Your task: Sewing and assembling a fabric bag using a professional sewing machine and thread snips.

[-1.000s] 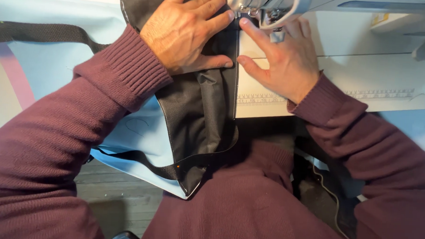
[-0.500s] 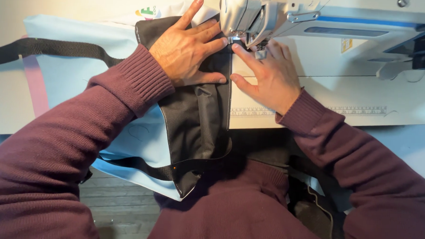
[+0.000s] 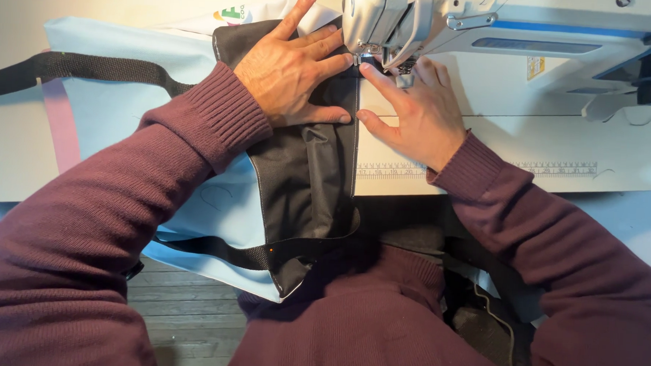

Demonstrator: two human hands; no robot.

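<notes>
My left hand lies flat, fingers spread, on the dark grey fabric panel at the white sewing machine; my right hand, open, presses its edge beside the needle.

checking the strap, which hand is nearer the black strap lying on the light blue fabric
Left. The left hand lies flat on the dark fabric, just right of where the black strap ends. The right hand is farther right, on the sewing machine bed.

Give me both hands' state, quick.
Left hand: open, flat, pressing the dark fabric.
Right hand: open, fingers spread at the fabric's edge, beside the sewing machine.
</notes>
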